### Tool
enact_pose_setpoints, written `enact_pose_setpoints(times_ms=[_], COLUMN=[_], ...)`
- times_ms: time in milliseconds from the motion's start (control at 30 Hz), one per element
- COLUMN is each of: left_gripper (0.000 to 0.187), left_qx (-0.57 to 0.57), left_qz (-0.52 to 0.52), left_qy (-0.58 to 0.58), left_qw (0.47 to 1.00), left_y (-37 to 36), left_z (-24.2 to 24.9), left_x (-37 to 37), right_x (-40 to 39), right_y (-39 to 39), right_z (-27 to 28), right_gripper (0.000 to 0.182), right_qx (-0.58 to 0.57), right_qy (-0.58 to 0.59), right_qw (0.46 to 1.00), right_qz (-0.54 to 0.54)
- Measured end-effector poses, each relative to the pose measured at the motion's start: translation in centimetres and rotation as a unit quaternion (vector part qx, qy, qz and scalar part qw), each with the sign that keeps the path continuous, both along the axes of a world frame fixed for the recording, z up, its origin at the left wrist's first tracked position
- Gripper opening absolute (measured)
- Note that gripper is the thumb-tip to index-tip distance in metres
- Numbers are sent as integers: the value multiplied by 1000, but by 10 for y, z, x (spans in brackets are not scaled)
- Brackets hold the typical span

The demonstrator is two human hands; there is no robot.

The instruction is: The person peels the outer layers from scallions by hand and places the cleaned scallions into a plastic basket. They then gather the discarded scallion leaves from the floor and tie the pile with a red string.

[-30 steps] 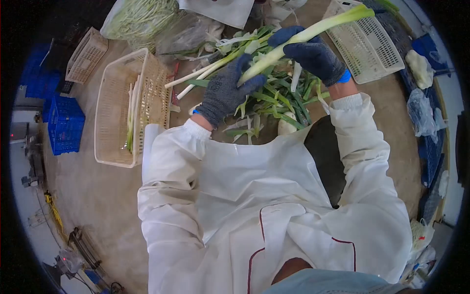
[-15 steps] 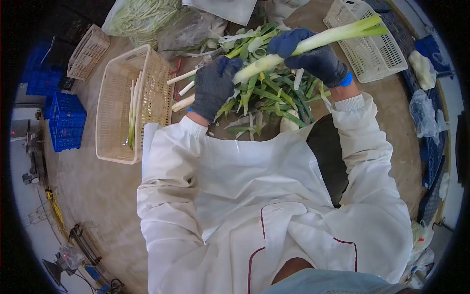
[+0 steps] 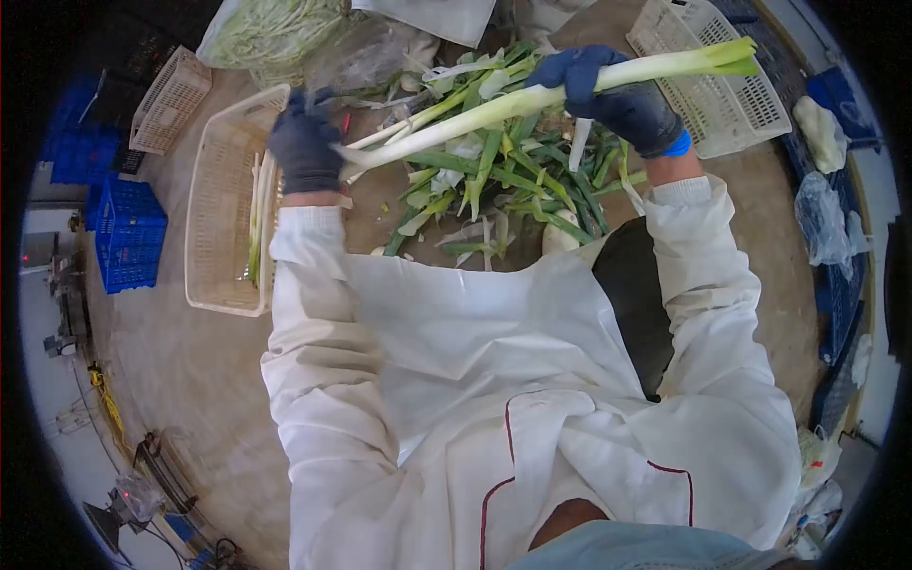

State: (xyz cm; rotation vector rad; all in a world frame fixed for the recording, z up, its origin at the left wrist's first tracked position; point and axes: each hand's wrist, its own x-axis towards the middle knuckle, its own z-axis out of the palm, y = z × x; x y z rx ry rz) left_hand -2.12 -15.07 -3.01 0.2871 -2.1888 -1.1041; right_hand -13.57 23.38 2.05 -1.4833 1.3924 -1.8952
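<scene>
A long leek, white at one end and pale green at the other, stretches over a heap of leek trimmings. My right hand, in a dark glove, is closed around its upper part, with the green end sticking out to the right. At the white end, my left hand, also gloved, is smeared by motion, and the leek's tip meets the wrist side of its palm. Behind the left hand, a few leeks stand in a cream plastic crate.
Another cream crate is at the upper right, and a smaller one at the upper left. Blue crates stand at the left. A plastic bag of green vegetables lies at the top. A white apron covers my lap.
My left hand has slid left from the leek's middle toward its white end, near the crate. More of the leek's white shaft is exposed; the right hand keeps hold and has shifted slightly.
</scene>
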Motion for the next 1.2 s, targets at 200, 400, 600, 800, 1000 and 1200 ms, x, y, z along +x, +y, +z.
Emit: enact_pose_setpoints(times_ms=[200,400,600,800,1000,1200], left_gripper=[37,29,44,23,29,52], left_qx=[559,440,-248,-390,-176,-132], left_qz=[-13,57,-149,-215,21,-174], left_qy=[156,196,60,28,-236,-230], left_qw=[814,875,955,895,955,948], left_y=[-89,-37,139,154,34,47], left_z=[54,89,43,24,42,10], left_x=[56,51,2,12,10,29], right_x=[-29,-45,-9,27,-18,-37], right_y=[41,62,6,-21,19,40], right_z=[-9,-28,-8,8,-12,-10], right_gripper=[16,23,27,30,26,33], right_qx=[-5,41,150,174,142,71], right_qy=[34,-72,-164,-81,-48,-153], right_qw=[995,991,972,978,984,983], right_qz=[-94,-103,-74,-81,-101,-76])
